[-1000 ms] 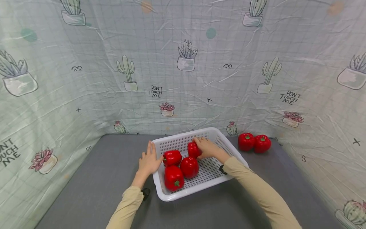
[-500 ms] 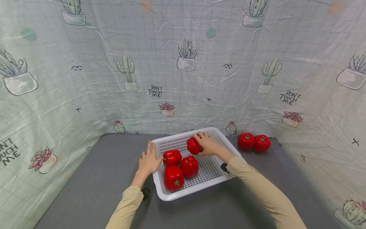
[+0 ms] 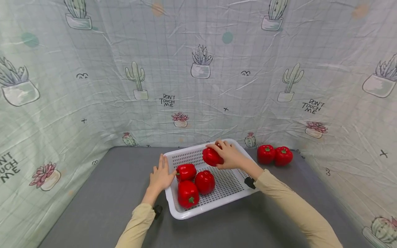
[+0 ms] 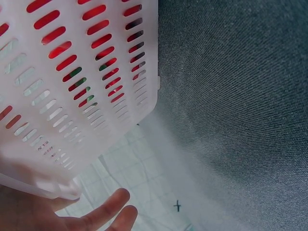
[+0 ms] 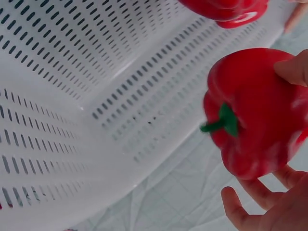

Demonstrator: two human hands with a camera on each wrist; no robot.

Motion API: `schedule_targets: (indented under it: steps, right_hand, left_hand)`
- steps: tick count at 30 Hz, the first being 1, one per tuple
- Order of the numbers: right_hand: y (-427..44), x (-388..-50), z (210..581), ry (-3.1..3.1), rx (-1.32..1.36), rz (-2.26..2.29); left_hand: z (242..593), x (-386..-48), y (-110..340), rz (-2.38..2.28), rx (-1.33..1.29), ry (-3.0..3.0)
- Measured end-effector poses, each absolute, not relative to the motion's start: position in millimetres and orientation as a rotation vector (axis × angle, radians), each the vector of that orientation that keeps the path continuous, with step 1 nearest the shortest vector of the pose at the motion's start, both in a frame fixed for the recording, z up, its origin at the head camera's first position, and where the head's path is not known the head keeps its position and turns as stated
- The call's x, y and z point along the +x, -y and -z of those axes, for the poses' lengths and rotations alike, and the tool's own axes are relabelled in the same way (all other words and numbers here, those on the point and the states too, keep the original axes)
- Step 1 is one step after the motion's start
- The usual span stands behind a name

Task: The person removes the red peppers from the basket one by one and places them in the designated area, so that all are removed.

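My right hand (image 3: 230,155) grips a red bell pepper (image 3: 212,157) above the back half of a white perforated basket (image 3: 217,205). In the right wrist view this pepper (image 5: 257,115) has its green stem toward the basket's end, with thumb and fingers on opposite sides. My left hand (image 3: 161,177) rests on the basket's left rim, its fingers extended. From the left wrist the fingers (image 4: 108,209) show beside the rim. Inside the basket, at the left, lie a red bell pepper (image 3: 186,172) on its side, another pepper (image 3: 205,182), and a third pepper (image 3: 188,194) nearest the front.
Two more red bell peppers, a left one (image 3: 265,154) and a right one (image 3: 283,156), stand side by side on the grey table (image 3: 102,203), right of the basket. A cactus-print sheet (image 3: 198,103) hangs behind and along both sides.
The right hand has lifted its pepper from the basket's back area and shifted slightly right, the pepper tilting as it rises. The left hand and the basket have stayed in place.
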State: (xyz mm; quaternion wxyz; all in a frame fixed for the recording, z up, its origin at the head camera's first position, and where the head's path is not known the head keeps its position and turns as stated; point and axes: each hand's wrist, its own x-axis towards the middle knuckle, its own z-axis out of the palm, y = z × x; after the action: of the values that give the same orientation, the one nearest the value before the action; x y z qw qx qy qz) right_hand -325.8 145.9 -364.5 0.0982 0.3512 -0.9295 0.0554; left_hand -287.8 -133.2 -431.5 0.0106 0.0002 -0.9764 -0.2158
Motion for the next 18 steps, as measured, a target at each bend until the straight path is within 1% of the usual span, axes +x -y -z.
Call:
schedule_targets:
  steps: [4, 12, 18]
  right_hand:
    - [-153, -315, 358, 2.703, 1.033, -0.147]
    - [-165, -298, 348, 2.653, 0.929, -0.114]
    - [-178, -288, 348, 2.594, 0.897, -0.141]
  left_hand:
    - [432, -287, 132, 0.691, -0.004, 3.044]
    - [434, -288, 132, 0.674, 0.002, 3.041]
    - [434, -288, 132, 0.678, 0.003, 3.038]
